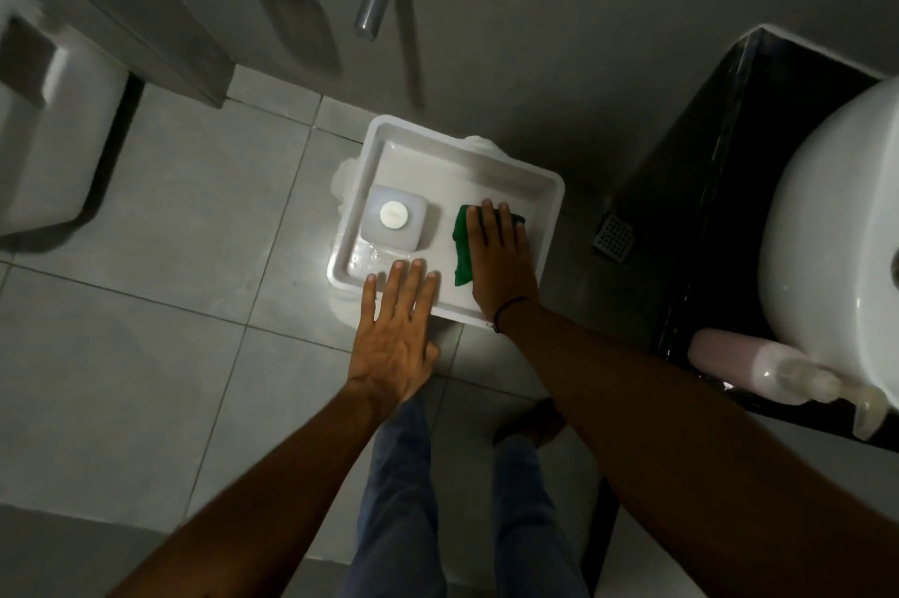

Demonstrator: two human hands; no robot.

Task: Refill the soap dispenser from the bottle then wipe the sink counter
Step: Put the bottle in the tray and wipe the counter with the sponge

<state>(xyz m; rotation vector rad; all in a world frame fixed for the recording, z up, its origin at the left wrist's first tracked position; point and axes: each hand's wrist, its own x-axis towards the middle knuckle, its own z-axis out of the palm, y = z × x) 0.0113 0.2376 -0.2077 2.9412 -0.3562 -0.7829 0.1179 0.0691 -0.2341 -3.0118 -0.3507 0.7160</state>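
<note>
Resting flat: right hand [498, 252], grip released, palm on green cloth [462, 252] in white tray [549, 227]. Left hand [396, 330], fingers spread, empty, nearer capped bottle [395, 218], directly beyond its fingertips. Soap dispenser [759, 366] on dark counter [729, 208], far right.

White tray [389, 130] sits raised above tiled floor [160, 305] on a pale support, mostly hidden. In tray: translucent bottle with white cap [394, 215], left side; green cloth [462, 252], right side. Black sink counter [720, 188] carries white basin [827, 227] and pink soap dispenser [725, 356].
</note>
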